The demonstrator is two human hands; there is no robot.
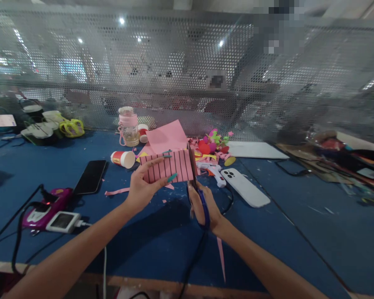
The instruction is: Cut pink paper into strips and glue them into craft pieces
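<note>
My left hand (145, 182) pinches a pink paper (174, 168) marked with several dark parallel lines, holding it up above the table. In my right hand (205, 205) are scissors (203, 207) with blue handles, my fingers wrapped in the loops. Their blades stand upright at the paper's right edge; whether they touch it I cannot tell. Behind the held piece is a larger pink sheet (166, 137). A thin pink strip (221, 259) lies below my right hand, and another pink strip (116, 192) rests left of the paper.
A white glue gun (216, 173) and a white phone (245, 187) lie to the right. Colourful paper pieces (210, 145) are heaped behind. Leftward are a paper cup (123, 159), a bottle (128, 128), a black phone (91, 176) and a purple power strip (46, 209) with cables.
</note>
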